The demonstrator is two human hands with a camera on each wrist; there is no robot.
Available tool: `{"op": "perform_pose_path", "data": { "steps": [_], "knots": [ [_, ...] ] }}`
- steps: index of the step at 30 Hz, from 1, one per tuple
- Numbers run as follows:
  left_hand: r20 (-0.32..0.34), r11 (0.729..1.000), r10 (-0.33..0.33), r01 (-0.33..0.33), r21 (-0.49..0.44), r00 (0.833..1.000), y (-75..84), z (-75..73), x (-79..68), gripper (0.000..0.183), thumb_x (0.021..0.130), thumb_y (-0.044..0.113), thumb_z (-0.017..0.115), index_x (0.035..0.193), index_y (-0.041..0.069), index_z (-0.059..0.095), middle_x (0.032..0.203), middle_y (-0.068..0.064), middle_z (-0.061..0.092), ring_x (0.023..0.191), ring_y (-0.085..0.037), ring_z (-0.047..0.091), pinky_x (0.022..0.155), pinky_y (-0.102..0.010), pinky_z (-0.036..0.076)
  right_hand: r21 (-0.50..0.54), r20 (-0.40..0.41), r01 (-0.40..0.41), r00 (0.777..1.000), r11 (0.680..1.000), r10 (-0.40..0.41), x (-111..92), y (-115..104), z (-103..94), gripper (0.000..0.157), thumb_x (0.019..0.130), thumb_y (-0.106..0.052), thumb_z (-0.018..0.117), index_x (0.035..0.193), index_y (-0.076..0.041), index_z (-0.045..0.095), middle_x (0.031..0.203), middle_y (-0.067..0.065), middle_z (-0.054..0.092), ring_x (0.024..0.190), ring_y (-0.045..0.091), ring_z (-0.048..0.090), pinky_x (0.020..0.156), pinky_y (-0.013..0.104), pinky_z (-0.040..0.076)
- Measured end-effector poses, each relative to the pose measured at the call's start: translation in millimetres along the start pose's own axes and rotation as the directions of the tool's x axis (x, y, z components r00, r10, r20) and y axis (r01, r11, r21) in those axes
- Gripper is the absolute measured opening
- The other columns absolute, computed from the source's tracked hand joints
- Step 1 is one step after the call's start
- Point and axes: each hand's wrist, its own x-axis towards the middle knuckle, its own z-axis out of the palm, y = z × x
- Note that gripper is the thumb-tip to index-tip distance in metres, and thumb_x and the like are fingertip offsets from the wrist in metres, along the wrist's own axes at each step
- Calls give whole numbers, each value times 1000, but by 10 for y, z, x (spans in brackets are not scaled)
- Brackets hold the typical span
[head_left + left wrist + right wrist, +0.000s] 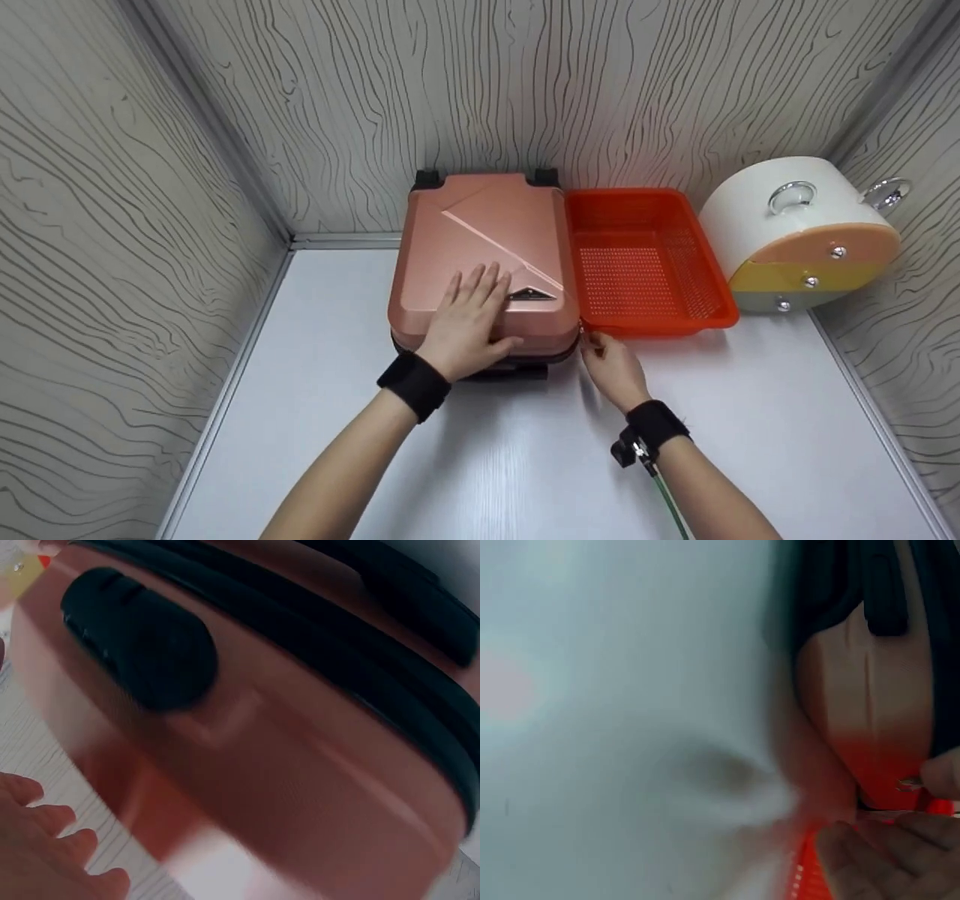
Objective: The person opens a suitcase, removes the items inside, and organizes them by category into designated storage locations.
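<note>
A rose-pink hard-shell suitcase [487,232] lies flat on the white table, its wheels toward the back wall. On its lid, near the front edge, my left hand [466,326] rests palm down with fingers straight. The left wrist view shows the suitcase's pink side [300,772] with a black oval piece [142,641] on it. At the front right corner, my right hand [615,371] pinches a small metal zipper pull [910,784] with curled fingers. That pull shows beside the thumb in the right wrist view; its far end is hidden by the hand.
Against the suitcase's right side stands a red perforated plastic basket [709,277]. Further right is a rounded white drawer box [757,195] with orange, yellow and green fronts and silver knobs. Patterned walls [510,90] enclose the table [315,360] at the back and sides.
</note>
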Motion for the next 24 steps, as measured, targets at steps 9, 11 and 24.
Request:
{"op": "perform_pose_path", "data": {
  "steps": [9,11,24],
  "knots": [
    [63,995,-72,68,71,995,70,216,225,116,81,83,60,165,13,20,169,-12,17,156,-31,14,124,-51,8,51,-113,-39,993,998,45,59,14,143,24,99,-19,62,112,-3,75,100,10,75,83,24,68,73,42,52],
    [53,994,-63,58,89,997,69,225,213,116,81,85,57,164,12,22,169,-13,19,155,-31,15,124,-51,10,39,-135,-28,990,999,33,44,26,144,22,100,-20,63,110,-5,76,97,8,75,81,23,67,71,42,51],
    [57,983,-26,15,186,998,45,247,218,105,88,82,49,162,10,30,166,-16,27,153,-33,23,123,-52,17,-359,-173,348,887,866,-428,-51,172,42,15,93,-9,74,108,-6,76,95,12,75,83,33,72,68,48,58]
  ]
}}
